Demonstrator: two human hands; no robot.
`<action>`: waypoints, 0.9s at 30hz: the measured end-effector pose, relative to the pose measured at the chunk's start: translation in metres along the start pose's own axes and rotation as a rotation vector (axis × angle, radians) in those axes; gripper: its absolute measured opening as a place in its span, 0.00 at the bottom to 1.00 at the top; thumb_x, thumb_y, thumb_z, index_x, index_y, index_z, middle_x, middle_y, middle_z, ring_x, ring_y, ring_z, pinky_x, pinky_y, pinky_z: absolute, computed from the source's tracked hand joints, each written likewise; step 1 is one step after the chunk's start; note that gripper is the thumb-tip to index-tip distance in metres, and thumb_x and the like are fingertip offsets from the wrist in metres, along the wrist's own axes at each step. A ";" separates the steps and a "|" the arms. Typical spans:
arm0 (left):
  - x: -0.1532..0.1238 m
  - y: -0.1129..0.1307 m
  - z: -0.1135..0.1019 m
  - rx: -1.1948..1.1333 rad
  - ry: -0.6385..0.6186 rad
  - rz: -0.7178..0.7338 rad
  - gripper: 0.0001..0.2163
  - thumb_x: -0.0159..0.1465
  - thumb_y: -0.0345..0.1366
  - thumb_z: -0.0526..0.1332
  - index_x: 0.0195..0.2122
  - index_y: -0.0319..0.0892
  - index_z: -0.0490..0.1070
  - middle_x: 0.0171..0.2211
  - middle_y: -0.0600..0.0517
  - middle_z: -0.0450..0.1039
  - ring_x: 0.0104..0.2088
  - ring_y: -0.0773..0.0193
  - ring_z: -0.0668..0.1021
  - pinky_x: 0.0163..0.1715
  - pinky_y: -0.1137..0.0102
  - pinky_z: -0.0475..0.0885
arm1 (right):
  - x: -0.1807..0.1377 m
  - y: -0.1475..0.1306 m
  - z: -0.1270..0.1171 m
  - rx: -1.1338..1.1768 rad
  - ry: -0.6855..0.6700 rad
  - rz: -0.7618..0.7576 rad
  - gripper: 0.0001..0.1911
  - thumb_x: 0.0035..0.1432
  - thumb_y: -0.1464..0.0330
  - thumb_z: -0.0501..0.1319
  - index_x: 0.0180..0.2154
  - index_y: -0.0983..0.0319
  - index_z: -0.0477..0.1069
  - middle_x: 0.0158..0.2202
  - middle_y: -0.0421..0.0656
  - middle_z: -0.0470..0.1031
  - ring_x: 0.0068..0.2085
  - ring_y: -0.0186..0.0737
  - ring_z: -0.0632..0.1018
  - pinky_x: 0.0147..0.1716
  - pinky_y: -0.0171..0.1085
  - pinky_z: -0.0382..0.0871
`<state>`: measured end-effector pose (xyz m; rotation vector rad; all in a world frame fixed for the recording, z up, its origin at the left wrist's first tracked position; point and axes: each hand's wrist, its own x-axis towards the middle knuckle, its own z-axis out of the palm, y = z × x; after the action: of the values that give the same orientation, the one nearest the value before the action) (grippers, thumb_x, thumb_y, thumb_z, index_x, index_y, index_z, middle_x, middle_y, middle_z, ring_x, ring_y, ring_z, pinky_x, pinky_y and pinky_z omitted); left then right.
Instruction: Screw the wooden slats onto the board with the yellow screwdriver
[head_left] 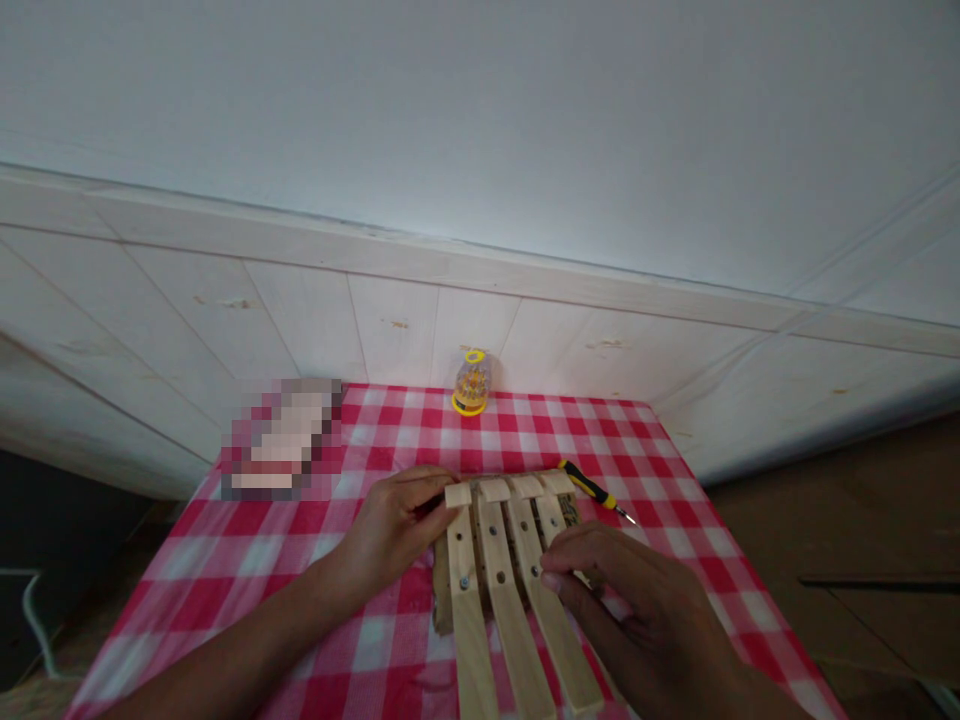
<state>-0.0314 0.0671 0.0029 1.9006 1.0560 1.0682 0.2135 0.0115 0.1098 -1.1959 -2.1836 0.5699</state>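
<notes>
A wooden slatted piece, several pale strips joined by screws, lies on the red and white checked tablecloth. My left hand grips its far left corner, with fingers curled round the end of the outer slat. My right hand rests on the right side of the slats, fingers bent and pressed on the wood. A yellow and black screwdriver lies on the cloth just beyond the slats, to the right.
A clear dome holder with a yellow base, filled with screwdriver bits, stands at the table's far edge against the pale wooden wall. A blurred-out item lies at the far left of the table. Brown floor shows at the right.
</notes>
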 end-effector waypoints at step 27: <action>-0.001 -0.002 0.001 -0.004 -0.003 -0.015 0.08 0.66 0.28 0.62 0.38 0.43 0.81 0.38 0.49 0.82 0.39 0.60 0.83 0.38 0.71 0.78 | 0.005 0.003 -0.002 -0.041 0.054 -0.016 0.09 0.63 0.76 0.60 0.36 0.57 0.74 0.31 0.37 0.83 0.30 0.33 0.83 0.32 0.28 0.78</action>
<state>-0.0315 0.0668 0.0001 1.8872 1.0642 1.0578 0.2141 0.0172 0.1109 -1.2006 -2.1662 0.4833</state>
